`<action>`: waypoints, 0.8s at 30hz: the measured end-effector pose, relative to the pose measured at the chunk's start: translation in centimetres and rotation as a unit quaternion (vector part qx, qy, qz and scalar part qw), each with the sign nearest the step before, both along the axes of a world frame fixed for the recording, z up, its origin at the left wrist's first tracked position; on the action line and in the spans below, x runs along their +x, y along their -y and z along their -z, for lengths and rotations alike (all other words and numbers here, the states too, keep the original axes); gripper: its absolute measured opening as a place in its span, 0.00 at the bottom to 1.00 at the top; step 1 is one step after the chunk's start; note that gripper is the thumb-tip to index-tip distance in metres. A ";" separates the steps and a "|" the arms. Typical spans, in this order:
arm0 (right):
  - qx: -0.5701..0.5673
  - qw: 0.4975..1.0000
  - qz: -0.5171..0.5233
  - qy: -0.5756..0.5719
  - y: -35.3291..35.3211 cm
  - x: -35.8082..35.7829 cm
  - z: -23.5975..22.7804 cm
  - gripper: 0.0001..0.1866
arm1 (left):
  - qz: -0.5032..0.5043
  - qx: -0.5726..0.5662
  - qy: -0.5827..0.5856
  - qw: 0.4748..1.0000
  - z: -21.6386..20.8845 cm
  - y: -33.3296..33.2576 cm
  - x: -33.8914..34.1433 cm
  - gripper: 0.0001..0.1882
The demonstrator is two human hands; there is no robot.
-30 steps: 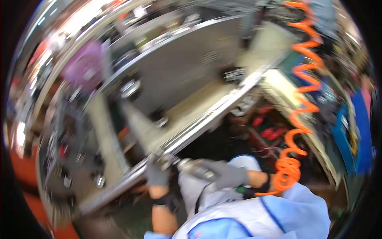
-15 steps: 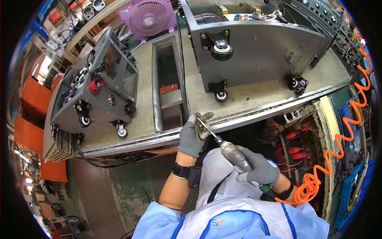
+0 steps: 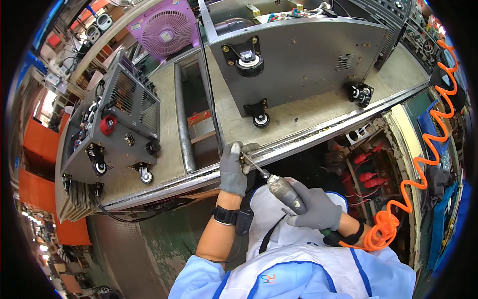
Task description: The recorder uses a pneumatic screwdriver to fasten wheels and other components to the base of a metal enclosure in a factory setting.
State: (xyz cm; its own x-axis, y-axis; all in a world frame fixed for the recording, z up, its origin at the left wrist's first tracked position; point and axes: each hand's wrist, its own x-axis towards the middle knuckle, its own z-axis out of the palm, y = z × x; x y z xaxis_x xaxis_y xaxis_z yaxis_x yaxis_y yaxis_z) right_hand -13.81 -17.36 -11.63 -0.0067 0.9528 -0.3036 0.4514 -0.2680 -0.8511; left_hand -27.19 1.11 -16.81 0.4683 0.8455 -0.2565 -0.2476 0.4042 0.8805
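Spanning 2 hands (image 3: 233,172) (image 3: 318,207): air tool (image 3: 285,193)

Bright light is washing over the bench (image 3: 308,114), the metal rail (image 3: 298,142) is gleaming, the recess (image 3: 303,167) below is lying in deep shadow! Far left, pale glare is burning out; straight edges are bowing, the held tool (image 3: 284,193) is showing sharply.

A purple fan (image 3: 166,36) stands upper left of the frame. Below it, farther left, is a grey metal box (image 3: 119,155) with small wheels, near orange panels (image 3: 37,192) along the left edge. Red pieces (image 3: 368,179) lie right of centre, beside a pale yellow board (image 3: 401,125).
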 end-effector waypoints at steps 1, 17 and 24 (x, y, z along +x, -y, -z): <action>0.000 1.000 0.006 -0.003 0.0 -0.1 0.4 0.47 | -0.012 -0.004 -0.002 1.000 0.0 0.0 0.1 0.11; 0.055 0.972 0.092 -0.211 -1.2 -0.9 1.9 0.43 | -0.023 -0.106 0.069 0.992 1.2 -2.5 1.0 0.13; 0.039 0.935 0.204 -0.289 -3.5 -1.1 3.4 0.37 | -0.079 -0.175 0.080 0.978 0.2 -2.9 1.3 0.11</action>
